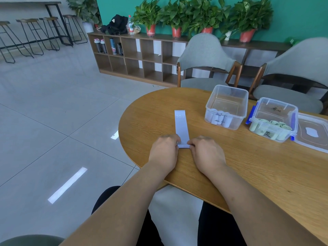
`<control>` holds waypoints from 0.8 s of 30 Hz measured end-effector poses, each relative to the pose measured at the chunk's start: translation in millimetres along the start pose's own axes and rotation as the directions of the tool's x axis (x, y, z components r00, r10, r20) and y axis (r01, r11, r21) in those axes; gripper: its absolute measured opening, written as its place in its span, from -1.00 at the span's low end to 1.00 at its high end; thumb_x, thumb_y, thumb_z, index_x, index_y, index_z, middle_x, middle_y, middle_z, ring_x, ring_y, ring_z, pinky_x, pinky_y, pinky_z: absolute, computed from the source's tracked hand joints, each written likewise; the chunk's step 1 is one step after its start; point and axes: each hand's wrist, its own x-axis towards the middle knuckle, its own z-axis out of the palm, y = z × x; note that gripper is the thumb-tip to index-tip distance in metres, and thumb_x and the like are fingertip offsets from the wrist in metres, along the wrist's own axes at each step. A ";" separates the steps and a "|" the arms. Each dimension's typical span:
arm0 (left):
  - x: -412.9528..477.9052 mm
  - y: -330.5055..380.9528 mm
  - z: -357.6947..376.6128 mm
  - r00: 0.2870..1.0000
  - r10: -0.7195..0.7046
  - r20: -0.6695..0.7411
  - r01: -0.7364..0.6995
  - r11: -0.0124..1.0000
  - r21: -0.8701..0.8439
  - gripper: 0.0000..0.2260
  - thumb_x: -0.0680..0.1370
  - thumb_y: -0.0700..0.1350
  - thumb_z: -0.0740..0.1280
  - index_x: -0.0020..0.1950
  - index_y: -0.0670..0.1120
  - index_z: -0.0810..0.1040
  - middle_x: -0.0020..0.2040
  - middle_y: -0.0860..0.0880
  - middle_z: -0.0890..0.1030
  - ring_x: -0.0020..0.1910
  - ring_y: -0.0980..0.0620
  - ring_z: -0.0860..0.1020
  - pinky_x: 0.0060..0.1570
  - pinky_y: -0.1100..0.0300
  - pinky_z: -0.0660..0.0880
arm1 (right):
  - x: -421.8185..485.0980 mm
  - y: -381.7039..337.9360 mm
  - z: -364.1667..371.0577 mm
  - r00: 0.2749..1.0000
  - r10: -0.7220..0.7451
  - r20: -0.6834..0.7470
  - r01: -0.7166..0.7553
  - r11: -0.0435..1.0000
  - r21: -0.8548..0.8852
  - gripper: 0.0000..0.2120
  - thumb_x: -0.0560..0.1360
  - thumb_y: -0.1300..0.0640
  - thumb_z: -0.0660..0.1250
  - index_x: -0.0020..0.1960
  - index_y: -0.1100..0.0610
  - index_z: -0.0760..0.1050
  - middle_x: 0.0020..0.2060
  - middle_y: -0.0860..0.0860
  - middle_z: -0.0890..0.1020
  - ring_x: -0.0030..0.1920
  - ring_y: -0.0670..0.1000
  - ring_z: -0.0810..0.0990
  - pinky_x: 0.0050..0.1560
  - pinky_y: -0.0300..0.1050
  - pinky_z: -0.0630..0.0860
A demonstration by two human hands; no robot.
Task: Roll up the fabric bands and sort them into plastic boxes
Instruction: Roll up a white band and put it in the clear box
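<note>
From the head camera, the only view here, you have the band [181, 126] lying flat on the table [257, 171], running straight away from you. Its near end is turned over into a small first fold or roll. Your left hand [164, 150] and right hand [206, 151] sit on either side of that end, fingers curled in and pinching the rolled start from both edges. The thumbs are hidden beneath the hands. Gripping both edges at once likely keeps the roll square, and the long free length ahead gives it a straight path to travel.

The sorting looks part done. To your right, beyond the band, stands the clear box [243, 107] with pale rolls [220, 119] bunched at its near side. They match this band's colour, so this one probably belongs there. Just beside it on the right is the clip box [278, 101], with blue latches, holding green rolls [276, 124]. Its lid [317, 139] lies flat on the table to the right. Both boxes are open and appear close enough for an easy drop.

As for writing, the band's far end carries pale print that begins with "20"; the rest is too faint to read. Dark handwritten marks show on the fronts of both boxes and on the floor of the clip box, but they are too small to make out.
</note>
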 end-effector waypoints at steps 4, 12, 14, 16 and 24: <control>1.9 -1.6 -0.2 1.000 -0.010 0.007 0.010 1.000 -0.022 -0.82 0.60 -0.16 0.35 0.17 0.02 0.64 0.03 0.02 0.68 0.05 -0.02 0.62 0.04 0.00 0.59 | 4.6 0.5 -3.4 0.999 0.050 0.002 -0.050 0.996 0.078 -0.79 0.65 0.05 0.28 0.25 -0.11 0.56 0.08 -0.09 0.69 0.08 0.09 0.65 -0.03 -0.01 0.58; -1.2 0.4 8.3 1.000 0.012 -0.027 -0.012 1.000 0.025 -0.84 0.62 -0.13 0.34 0.18 -0.04 0.64 0.03 0.00 0.60 0.14 -0.03 0.50 0.09 0.07 0.52 | 4.4 2.3 1.6 0.999 0.029 -0.030 -0.026 0.995 0.095 -0.79 0.63 0.05 0.33 0.25 -0.07 0.63 0.10 -0.10 0.63 0.10 0.01 0.61 -0.01 -0.02 0.59; 0.2 0.3 9.7 0.999 -0.001 -0.037 0.002 1.000 0.018 -0.82 0.63 -0.13 0.34 0.21 -0.04 0.64 0.05 0.00 0.61 0.14 -0.04 0.50 0.09 0.09 0.51 | 4.8 2.1 4.2 0.999 0.023 -0.038 -0.019 0.994 0.109 -0.77 0.62 0.08 0.36 0.26 -0.05 0.63 0.09 -0.09 0.63 0.11 0.01 0.61 0.00 -0.02 0.59; 1.9 1.3 10.4 0.999 -0.020 -0.039 0.020 1.000 0.014 -0.82 0.65 -0.14 0.32 0.20 -0.03 0.65 0.05 -0.01 0.62 0.13 -0.05 0.51 0.08 0.08 0.51 | 5.6 1.9 5.2 0.998 0.033 -0.054 -0.026 0.992 0.123 -0.77 0.62 0.08 0.38 0.25 -0.05 0.64 0.07 -0.10 0.64 0.10 0.01 0.61 -0.01 -0.03 0.58; -5.1 -3.9 8.3 0.999 0.000 -0.036 -0.001 0.999 -0.050 -0.84 0.63 -0.15 0.37 0.17 -0.02 0.68 0.02 0.03 0.63 0.10 -0.01 0.54 0.09 0.10 0.51 | -2.2 6.9 3.9 0.997 0.006 -0.071 0.005 0.989 0.150 -0.81 0.62 0.02 0.39 0.21 -0.07 0.65 0.00 -0.12 0.63 0.07 0.00 0.60 -0.05 -0.07 0.54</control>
